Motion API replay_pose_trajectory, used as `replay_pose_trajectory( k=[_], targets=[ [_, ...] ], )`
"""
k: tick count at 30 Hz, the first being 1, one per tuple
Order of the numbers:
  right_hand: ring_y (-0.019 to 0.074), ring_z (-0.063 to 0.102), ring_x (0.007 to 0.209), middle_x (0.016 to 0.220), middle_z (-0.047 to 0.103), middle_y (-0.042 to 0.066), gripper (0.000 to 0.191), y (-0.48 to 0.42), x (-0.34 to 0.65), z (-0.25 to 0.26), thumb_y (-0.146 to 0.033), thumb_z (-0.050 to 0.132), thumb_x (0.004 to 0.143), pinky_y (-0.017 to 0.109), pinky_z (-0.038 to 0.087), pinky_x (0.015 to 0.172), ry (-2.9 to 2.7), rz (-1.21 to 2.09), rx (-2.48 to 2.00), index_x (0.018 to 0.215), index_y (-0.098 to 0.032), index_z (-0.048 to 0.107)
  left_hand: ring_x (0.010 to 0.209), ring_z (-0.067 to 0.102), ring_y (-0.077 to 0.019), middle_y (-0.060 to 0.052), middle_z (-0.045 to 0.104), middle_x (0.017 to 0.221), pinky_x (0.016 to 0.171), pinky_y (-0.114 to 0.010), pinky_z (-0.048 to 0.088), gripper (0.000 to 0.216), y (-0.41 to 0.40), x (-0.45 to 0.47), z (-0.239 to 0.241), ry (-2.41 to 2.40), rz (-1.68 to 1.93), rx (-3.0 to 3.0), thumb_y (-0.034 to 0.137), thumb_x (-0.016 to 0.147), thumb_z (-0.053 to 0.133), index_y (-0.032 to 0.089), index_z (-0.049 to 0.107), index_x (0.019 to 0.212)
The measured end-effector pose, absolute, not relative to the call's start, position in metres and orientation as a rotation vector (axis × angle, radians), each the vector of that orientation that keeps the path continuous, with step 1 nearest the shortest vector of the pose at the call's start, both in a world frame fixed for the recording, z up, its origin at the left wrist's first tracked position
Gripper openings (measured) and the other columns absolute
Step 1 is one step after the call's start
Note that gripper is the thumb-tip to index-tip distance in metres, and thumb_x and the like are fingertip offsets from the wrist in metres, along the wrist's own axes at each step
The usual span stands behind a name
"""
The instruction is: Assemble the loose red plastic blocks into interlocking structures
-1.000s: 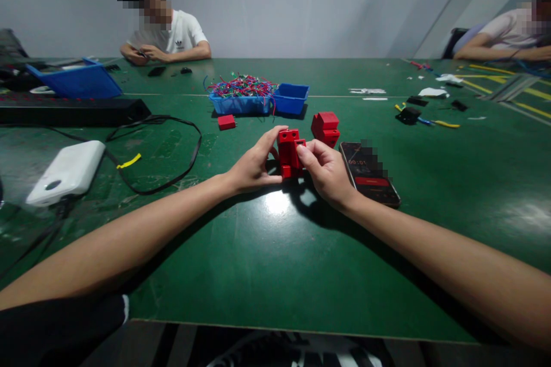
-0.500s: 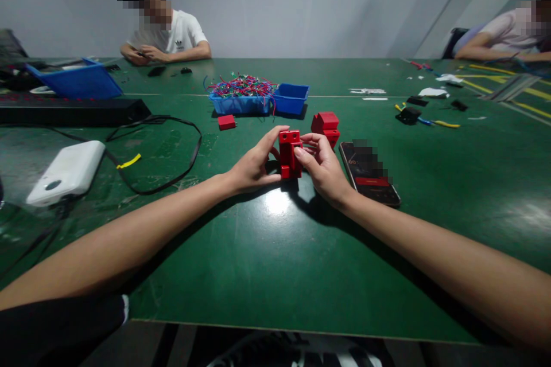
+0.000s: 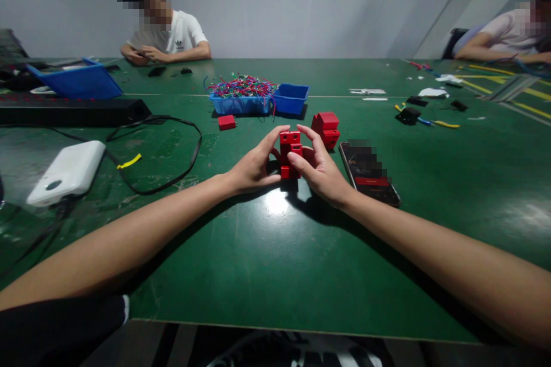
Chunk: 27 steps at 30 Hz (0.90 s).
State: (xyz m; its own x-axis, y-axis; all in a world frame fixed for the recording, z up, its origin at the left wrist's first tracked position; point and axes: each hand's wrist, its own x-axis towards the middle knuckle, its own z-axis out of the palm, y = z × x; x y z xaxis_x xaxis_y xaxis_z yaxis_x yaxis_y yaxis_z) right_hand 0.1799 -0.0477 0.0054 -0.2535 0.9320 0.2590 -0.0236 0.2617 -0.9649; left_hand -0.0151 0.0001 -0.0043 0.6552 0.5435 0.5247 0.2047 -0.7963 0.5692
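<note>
A small red block-shaped housing [image 3: 290, 153], with two dark round holes near its top, stands upright between my hands over the green table. My left hand [image 3: 253, 163] grips it from the left, thumb and fingers curved about its side. From the right, my right hand [image 3: 321, 169] holds it with the thumb pressed on its front face and the forefinger raised by its top. Just behind my right hand sits a second, larger red piece [image 3: 326, 129]. A phone [image 3: 369, 175] lies to the right of that hand.
A blue bin [image 3: 241, 106] heaped with coloured wires stands beyond my hands, beside another blue bin [image 3: 295, 104]. A red charger [image 3: 227, 122] lies before them. On the left are a white power bank [image 3: 69, 169], a black cable and a power strip [image 3: 73, 112]. Two people sit across the table.
My right thumb has moved down and left across the front of the red housing, and the right forefinger has lifted and straightened. My left hand has stayed in place.
</note>
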Motion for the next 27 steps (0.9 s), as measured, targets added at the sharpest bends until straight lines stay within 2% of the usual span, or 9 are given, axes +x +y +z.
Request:
replay_pose_trajectory(
  k=[6,14,17,19,22,27],
  targets=[
    [0.0284,0.072,0.105,0.119,0.068,0.009,0.101,-0.049,0.181,0.006,-0.041,0.086,0.072,0.050,0.056,0.101,-1.627,1.094,-0.907,0.154,-0.031,0.029,0.134,0.054,-0.0344,-0.020,0.026,0.164,0.099,-0.043,0.057,0.097,0.006,-0.017,-0.008,0.539,1.000,2.453,0.029,0.081,0.073,0.027,0.015,0.159],
    [0.0275,0.074,0.097,0.118,0.068,0.010,0.098,-0.047,0.181,0.002,-0.041,0.084,0.074,0.052,0.059,0.096,-1.642,1.066,-0.921,0.154,-0.032,0.028,0.136,0.054,-0.0358,-0.019,0.032,0.164,0.102,-0.045,0.053,0.102,0.012,-0.019,-0.007,0.595,0.990,2.481,0.039,0.081,0.077,0.030,0.014,0.161],
    [0.0266,0.073,0.094,0.114,0.068,0.009,0.096,-0.047,0.181,0.000,-0.041,0.082,0.076,0.050,0.060,0.091,-1.635,1.072,-0.924,0.154,-0.031,0.026,0.139,0.052,-0.0384,-0.022,0.037,0.161,0.109,-0.050,0.047,0.113,0.023,-0.029,-0.004,0.671,0.879,2.660,0.056,0.075,0.080,0.025,0.013,0.162],
    [0.0264,0.073,0.094,0.112,0.068,0.009,0.095,-0.047,0.182,0.000,-0.041,0.081,0.077,0.049,0.059,0.092,-1.633,1.072,-0.929,0.154,-0.030,0.027,0.147,0.041,-0.0414,-0.024,0.030,0.164,0.114,-0.054,0.040,0.109,0.030,-0.039,0.001,0.844,0.766,2.814,0.063,0.077,0.076,0.020,0.020,0.160],
    [0.0267,0.072,0.091,0.108,0.068,0.008,0.097,-0.047,0.182,0.000,-0.043,0.082,0.075,0.049,0.060,0.088,-1.636,1.069,-0.954,0.154,-0.030,0.027,0.150,0.036,-0.0377,-0.021,0.023,0.167,0.118,-0.055,0.033,0.078,0.039,-0.055,0.007,1.315,0.638,2.848,0.053,0.096,0.056,0.019,0.025,0.159],
    [0.0264,0.072,0.089,0.106,0.068,0.008,0.098,-0.047,0.183,0.002,-0.040,0.082,0.075,0.050,0.060,0.086,-1.631,1.068,-0.993,0.154,-0.029,0.025,0.155,0.024,-0.0389,-0.023,0.019,0.168,0.123,-0.056,0.026,0.076,0.054,-0.072,0.002,1.987,0.474,2.499,0.049,0.096,0.051,0.008,0.030,0.157]
  ],
)
